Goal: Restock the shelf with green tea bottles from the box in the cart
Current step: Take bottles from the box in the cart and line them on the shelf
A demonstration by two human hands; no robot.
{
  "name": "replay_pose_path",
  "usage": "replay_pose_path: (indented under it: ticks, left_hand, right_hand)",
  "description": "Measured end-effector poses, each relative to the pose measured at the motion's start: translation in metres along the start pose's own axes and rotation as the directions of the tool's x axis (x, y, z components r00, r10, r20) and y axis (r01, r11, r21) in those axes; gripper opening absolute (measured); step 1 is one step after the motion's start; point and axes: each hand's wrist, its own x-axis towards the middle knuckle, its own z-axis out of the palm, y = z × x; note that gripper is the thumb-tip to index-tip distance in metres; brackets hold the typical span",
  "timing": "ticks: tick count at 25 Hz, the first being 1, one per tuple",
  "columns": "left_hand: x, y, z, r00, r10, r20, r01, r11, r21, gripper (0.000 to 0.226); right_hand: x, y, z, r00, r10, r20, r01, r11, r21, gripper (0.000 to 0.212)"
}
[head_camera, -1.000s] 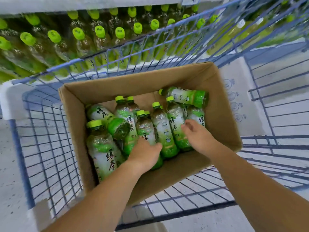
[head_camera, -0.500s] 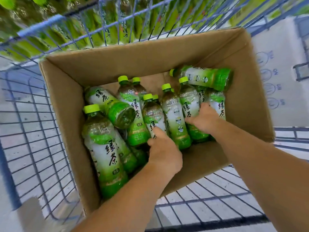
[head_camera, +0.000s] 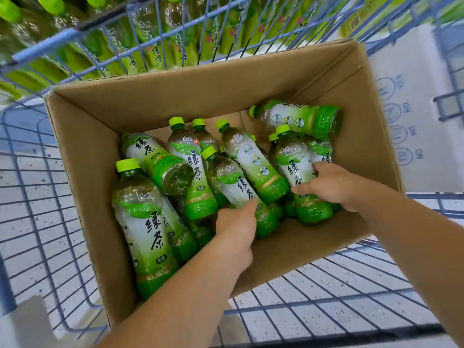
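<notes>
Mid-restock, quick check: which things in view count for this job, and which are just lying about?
For the job:
- box in the cart
- loose bottles in the box
- left hand gripping the centre bottle
- right hand gripping the right bottle
- shelf bottles beyond the cart

Just there:
- white carton beside the box

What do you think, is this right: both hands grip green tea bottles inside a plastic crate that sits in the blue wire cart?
Only the container is wrong: the head view shows a brown cardboard box, not a plastic crate. The left hand and right hand do grip green tea bottles inside it, and it sits in the blue wire cart.
</notes>
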Motion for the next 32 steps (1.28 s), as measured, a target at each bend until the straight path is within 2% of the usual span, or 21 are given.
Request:
replay_pose_path:
  ticks: [3,4,8,14,19,21,23,24,25,27,30,32]
  left_hand:
    - [0.013,0.016,0.012,0.998,-0.051,0.029,0.052,0.999,-0.008,0.062]
    - [0.018,0.016,0.017,0.999,-0.027,0.027,0.026,0.999,0.020,0.058]
    - [0.036,0.010,0.016,0.993,0.118,-0.032,-0.114,0.988,0.100,0.070]
    - [0.044,0.010,-0.002,0.986,0.148,0.082,-0.162,0.965,0.208,0.077]
    - [0.030,0.026,-0.019,0.967,0.158,0.202,-0.211,0.938,0.276,0.065]
    - [0.015,0.034,-0.027,0.944,0.207,0.258,-0.280,0.914,0.292,0.064]
    - [-0.008,0.042,-0.034,0.911,0.254,0.324,-0.357,0.878,0.318,0.078]
    - [-0.022,0.048,-0.039,0.900,0.268,0.343,-0.387,0.855,0.347,0.085]
    - [-0.041,0.054,-0.046,0.885,0.285,0.369,-0.420,0.831,0.365,0.084]
    - [-0.083,0.063,-0.061,0.840,0.335,0.426,-0.499,0.785,0.366,0.065]
    - [-0.138,0.071,-0.085,0.786,0.404,0.469,-0.586,0.730,0.353,0.077]
    - [-0.170,0.074,-0.104,0.754,0.442,0.487,-0.624,0.714,0.318,0.075]
  right_hand:
    - [0.002,0.002,0.003,0.999,-0.031,0.033,0.029,0.998,0.058,0.092]
    - [0.004,0.004,0.006,0.998,-0.041,0.039,0.038,0.997,0.064,0.094]
    - [0.010,0.010,0.010,0.997,-0.075,0.021,0.074,0.995,0.067,0.095]
    - [0.005,0.010,0.010,0.992,-0.097,0.074,0.082,0.979,0.188,0.092]
    - [-0.027,0.007,0.003,0.994,-0.108,0.030,0.094,0.946,0.310,0.080]
    - [-0.049,0.006,-0.001,0.992,-0.120,0.032,0.101,0.930,0.352,0.061]
    - [-0.077,0.001,-0.003,0.986,-0.167,0.016,0.148,0.907,0.393,0.036]
    - [-0.092,-0.004,-0.006,0.983,-0.183,0.001,0.167,0.901,0.401,0.036]
    - [-0.113,-0.009,-0.007,0.983,-0.183,-0.008,0.171,0.901,0.399,0.047]
    - [-0.153,-0.022,-0.010,0.980,-0.199,-0.006,0.183,0.893,0.411,0.063]
    - [-0.211,-0.034,-0.014,0.966,-0.253,-0.053,0.252,0.873,0.418,0.052]
    - [-0.244,-0.039,-0.015,0.953,-0.287,-0.100,0.302,0.852,0.428,0.035]
